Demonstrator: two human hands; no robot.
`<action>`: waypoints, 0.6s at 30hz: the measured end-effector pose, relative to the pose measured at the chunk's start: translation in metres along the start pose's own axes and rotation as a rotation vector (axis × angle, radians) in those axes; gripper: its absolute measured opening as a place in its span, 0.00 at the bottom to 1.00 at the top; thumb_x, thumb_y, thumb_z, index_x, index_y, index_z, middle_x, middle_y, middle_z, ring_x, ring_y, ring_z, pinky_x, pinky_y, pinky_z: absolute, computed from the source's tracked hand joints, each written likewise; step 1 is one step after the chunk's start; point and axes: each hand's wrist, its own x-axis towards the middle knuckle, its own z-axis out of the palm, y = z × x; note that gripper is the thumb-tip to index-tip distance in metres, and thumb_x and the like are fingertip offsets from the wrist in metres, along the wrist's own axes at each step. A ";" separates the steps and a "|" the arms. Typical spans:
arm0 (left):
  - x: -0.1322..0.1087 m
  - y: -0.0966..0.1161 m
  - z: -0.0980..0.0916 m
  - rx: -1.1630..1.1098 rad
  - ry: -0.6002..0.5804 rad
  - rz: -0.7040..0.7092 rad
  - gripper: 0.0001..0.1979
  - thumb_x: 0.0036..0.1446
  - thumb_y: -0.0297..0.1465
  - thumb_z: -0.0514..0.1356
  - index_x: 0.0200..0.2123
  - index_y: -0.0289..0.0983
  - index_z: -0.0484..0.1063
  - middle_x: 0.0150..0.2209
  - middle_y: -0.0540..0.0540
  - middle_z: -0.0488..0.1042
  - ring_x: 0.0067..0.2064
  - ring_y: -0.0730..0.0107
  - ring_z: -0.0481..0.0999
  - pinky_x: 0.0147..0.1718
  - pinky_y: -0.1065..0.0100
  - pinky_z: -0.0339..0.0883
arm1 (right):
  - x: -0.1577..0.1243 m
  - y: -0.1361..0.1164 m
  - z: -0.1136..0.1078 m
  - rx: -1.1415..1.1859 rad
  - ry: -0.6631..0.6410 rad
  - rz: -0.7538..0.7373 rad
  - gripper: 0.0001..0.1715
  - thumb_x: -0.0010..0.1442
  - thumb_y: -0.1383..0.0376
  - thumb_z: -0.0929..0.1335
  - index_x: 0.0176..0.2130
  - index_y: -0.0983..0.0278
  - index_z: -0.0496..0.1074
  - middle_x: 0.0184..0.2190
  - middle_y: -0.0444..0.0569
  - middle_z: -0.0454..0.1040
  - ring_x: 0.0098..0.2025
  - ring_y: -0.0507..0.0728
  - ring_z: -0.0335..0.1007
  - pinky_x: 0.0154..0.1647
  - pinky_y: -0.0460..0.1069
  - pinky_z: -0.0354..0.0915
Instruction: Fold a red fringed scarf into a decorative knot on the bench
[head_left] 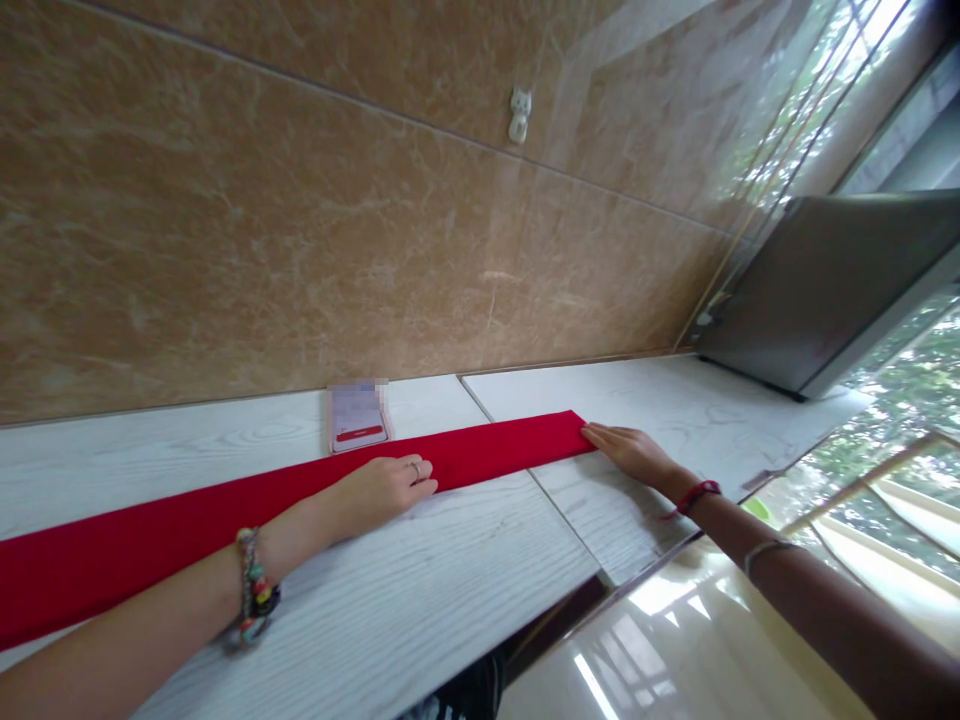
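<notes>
A long strip of folded red cloth (495, 448) lies along the white wood-grain tabletop (480, 560), from the left edge of the view to a slanted end at the right. On its middle rests my left hand (382, 488), fingers lowered on the fabric and slightly bent, a ring on one finger. My right hand (630, 452) touches the cloth's right end with its fingers stretched out. Neither hand visibly grasps the fabric. Just behind the strip, close to my left hand, a phone (358, 415) with a lit screen lies flat.
A brown marbled tile wall (300, 230) with a small white figure (519, 114) stuck on it rises behind the table. At the right end stands a grey box-like appliance (825, 290) near a window. Glossy floor (637, 640) shows beyond the table's front edge.
</notes>
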 end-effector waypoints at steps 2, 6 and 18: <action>-0.001 -0.002 -0.001 -0.051 0.009 0.005 0.09 0.59 0.24 0.49 0.35 0.34 0.68 0.31 0.46 0.68 0.33 0.73 0.67 0.31 0.73 0.62 | -0.002 0.000 -0.001 -0.001 -0.042 -0.031 0.22 0.57 0.75 0.56 0.49 0.68 0.66 0.45 0.55 0.71 0.45 0.56 0.68 0.44 0.51 0.67; -0.001 -0.003 -0.006 -0.044 -0.028 -0.002 0.11 0.61 0.27 0.47 0.37 0.34 0.69 0.31 0.46 0.67 0.32 0.73 0.66 0.30 0.73 0.61 | 0.012 -0.001 -0.013 0.005 -0.171 -0.092 0.20 0.57 0.76 0.56 0.46 0.66 0.66 0.45 0.54 0.70 0.43 0.55 0.67 0.42 0.50 0.66; -0.009 -0.004 -0.004 -0.239 -0.056 -0.101 0.11 0.57 0.24 0.51 0.41 0.36 0.70 0.35 0.47 0.70 0.37 0.73 0.68 0.37 0.73 0.62 | 0.020 0.000 -0.009 0.086 -0.240 0.083 0.14 0.60 0.68 0.56 0.31 0.63 0.68 0.28 0.48 0.69 0.29 0.52 0.65 0.30 0.46 0.60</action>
